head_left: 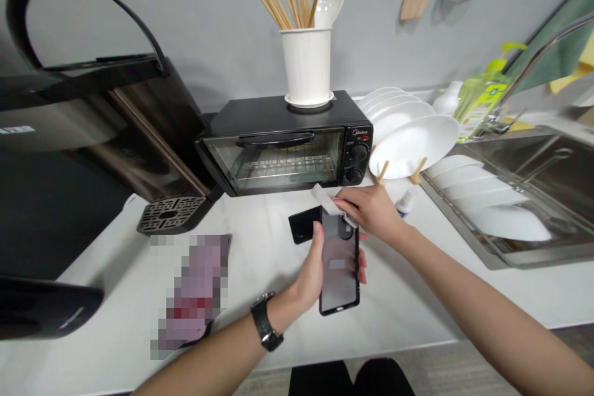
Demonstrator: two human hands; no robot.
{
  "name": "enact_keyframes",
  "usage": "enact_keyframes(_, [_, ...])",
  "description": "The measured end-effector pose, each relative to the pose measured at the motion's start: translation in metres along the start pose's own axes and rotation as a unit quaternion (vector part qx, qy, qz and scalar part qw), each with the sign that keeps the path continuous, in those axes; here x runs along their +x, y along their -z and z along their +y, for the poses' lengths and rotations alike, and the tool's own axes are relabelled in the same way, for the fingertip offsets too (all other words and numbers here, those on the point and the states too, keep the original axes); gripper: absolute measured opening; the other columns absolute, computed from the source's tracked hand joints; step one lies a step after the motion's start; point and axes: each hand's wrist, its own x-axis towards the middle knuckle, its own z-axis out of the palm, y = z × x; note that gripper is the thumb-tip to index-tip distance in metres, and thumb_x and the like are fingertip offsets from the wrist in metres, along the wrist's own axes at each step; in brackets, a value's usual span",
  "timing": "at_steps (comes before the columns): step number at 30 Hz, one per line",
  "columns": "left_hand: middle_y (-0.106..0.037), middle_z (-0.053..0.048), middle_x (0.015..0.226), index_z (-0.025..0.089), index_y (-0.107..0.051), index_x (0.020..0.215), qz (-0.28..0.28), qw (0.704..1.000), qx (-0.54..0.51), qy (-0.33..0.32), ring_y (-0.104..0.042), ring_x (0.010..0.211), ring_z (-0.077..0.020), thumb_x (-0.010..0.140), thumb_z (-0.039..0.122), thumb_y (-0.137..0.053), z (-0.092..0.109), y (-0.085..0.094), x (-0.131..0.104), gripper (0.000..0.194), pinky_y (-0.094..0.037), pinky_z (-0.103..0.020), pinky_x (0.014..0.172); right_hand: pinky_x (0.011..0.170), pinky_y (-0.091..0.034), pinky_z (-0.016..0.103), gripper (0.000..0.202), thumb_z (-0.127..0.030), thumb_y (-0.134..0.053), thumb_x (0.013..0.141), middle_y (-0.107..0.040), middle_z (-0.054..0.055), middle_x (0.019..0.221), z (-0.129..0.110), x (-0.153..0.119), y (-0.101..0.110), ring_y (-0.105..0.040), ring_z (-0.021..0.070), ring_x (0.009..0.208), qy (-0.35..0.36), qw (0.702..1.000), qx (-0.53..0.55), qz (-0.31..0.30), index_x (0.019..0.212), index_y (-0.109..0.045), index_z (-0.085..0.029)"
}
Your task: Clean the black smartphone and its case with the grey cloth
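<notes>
My left hand (309,275) is wrapped around a phone case (338,278), its thumb along the left edge and fingertips showing at the right. The case has a translucent grey back, a black rim and a dark round camera area near the top. A folded white cloth (327,201), perhaps a wipe, is gripped in my right hand (371,213) and touches the case's upper end. Behind the case, a flat black phone-like slab (304,226) lies on the white counter (264,241), partly covered by the case and my left hand.
A black toaster oven (283,154) stands at the back, bearing a white cup (307,65) of chopsticks. White plates (413,145) and a small bottle (404,204) sit right of it, before the sink (492,260). Leftward are a blurred-out purple item (199,284) and a dark drink machine (139,136).
</notes>
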Motion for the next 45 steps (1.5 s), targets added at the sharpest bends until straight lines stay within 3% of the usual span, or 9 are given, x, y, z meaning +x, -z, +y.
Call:
enact_keyframes(5, [-0.071, -0.010, 0.081, 0.012, -0.069, 0.101, 0.042, 0.998, -0.036, -0.012, -0.067, 0.063, -0.0211, 0.079, 0.096, -0.043, 0.000, 0.001, 0.002, 0.090, -0.051, -0.030, 0.062, 0.091, -0.053, 0.030, 0.035, -0.021, -0.039, 0.109, -0.075, 0.009, 0.124, 0.001, -0.009, -0.006, -0.073, 0.0205, 0.110, -0.005, 0.996, 0.093, -0.012, 0.129, -0.068, -0.020])
enact_keyframes(8, [-0.071, -0.011, 0.083, 0.010, -0.070, 0.113, 0.022, 0.998, -0.044, 0.025, -0.069, 0.064, -0.0224, 0.086, 0.092, -0.032, 0.001, 0.000, 0.000, 0.094, -0.052, -0.032, 0.065, 0.073, -0.050, 0.027, 0.028, -0.034, -0.052, 0.107, -0.080, 0.007, 0.093, 0.006, -0.009, -0.003, -0.074, 0.0195, 0.081, -0.036, 0.997, 0.063, 0.006, 0.102, -0.075, -0.019])
enact_keyframes(12, [-0.071, -0.012, 0.083, 0.009, -0.070, 0.117, -0.024, 0.998, -0.023, 0.062, -0.070, 0.064, -0.0239, 0.085, 0.092, -0.032, 0.002, 0.000, -0.001, 0.097, -0.053, -0.034, 0.065, 0.055, -0.032, 0.028, 0.050, -0.055, -0.058, 0.102, -0.061, 0.001, 0.057, 0.010, -0.010, 0.002, -0.054, 0.0146, 0.051, -0.063, 0.997, -0.041, 0.023, 0.067, -0.063, -0.019])
enact_keyframes(19, [-0.072, -0.012, 0.083, 0.011, -0.072, 0.102, 0.025, 0.995, -0.044, 0.080, -0.070, 0.065, -0.0234, 0.092, 0.086, -0.024, 0.008, -0.004, -0.003, 0.090, -0.053, -0.034, 0.067, 0.079, -0.048, 0.029, 0.035, -0.023, -0.041, 0.107, -0.077, 0.008, 0.105, 0.006, -0.011, -0.010, -0.070, 0.0192, 0.088, -0.006, 0.993, 0.111, -0.050, 0.125, -0.071, -0.019])
enact_keyframes(26, [-0.072, -0.012, 0.082, 0.009, -0.070, 0.114, -0.013, 0.997, 0.007, 0.076, -0.070, 0.063, -0.0243, 0.088, 0.089, -0.034, 0.000, -0.003, -0.002, 0.092, -0.053, -0.034, 0.063, 0.056, -0.034, 0.026, 0.046, -0.052, -0.067, 0.098, -0.059, -0.002, 0.056, 0.008, -0.010, -0.010, -0.048, 0.0121, 0.052, -0.113, 0.991, 0.065, 0.003, 0.068, -0.067, -0.017])
enact_keyframes(33, [-0.070, -0.012, 0.083, 0.012, -0.069, 0.097, 0.076, 0.995, -0.060, 0.037, -0.068, 0.064, -0.0231, 0.094, 0.084, -0.028, 0.008, -0.007, -0.005, 0.083, -0.052, -0.033, 0.060, 0.085, -0.051, 0.032, 0.035, -0.022, -0.042, 0.105, -0.077, 0.010, 0.114, 0.008, -0.010, -0.019, -0.072, 0.0218, 0.099, -0.049, 0.987, 0.147, -0.041, 0.123, -0.072, -0.019])
enact_keyframes(37, [-0.071, -0.013, 0.083, 0.009, -0.071, 0.110, 0.031, 0.996, -0.050, 0.061, -0.069, 0.065, -0.0247, 0.092, 0.086, -0.032, 0.007, -0.006, -0.006, 0.087, -0.052, -0.035, 0.063, 0.067, -0.046, 0.026, 0.026, -0.035, -0.060, 0.101, -0.076, 0.005, 0.082, 0.013, -0.011, -0.017, -0.067, 0.0178, 0.072, -0.115, 0.982, 0.146, -0.021, 0.092, -0.077, -0.018])
enact_keyframes(40, [-0.071, -0.014, 0.083, 0.008, -0.071, 0.114, 0.015, 0.996, -0.029, 0.079, -0.070, 0.064, -0.0259, 0.091, 0.086, -0.032, 0.004, -0.005, -0.005, 0.091, -0.052, -0.036, 0.064, 0.056, -0.032, 0.026, 0.042, -0.045, -0.065, 0.098, -0.057, -0.002, 0.056, 0.013, -0.012, -0.014, -0.046, 0.0122, 0.054, -0.145, 0.987, 0.069, -0.011, 0.066, -0.064, -0.018])
enact_keyframes(45, [-0.070, -0.013, 0.082, 0.008, -0.072, 0.101, 0.060, 0.995, -0.040, 0.067, -0.069, 0.065, -0.0249, 0.095, 0.083, -0.025, 0.007, -0.006, -0.005, 0.088, -0.052, -0.035, 0.064, 0.066, -0.038, 0.024, 0.031, -0.030, -0.046, 0.107, -0.066, 0.001, 0.075, 0.007, -0.010, -0.014, -0.054, 0.0141, 0.066, -0.066, 0.988, 0.110, -0.087, 0.094, -0.072, -0.017])
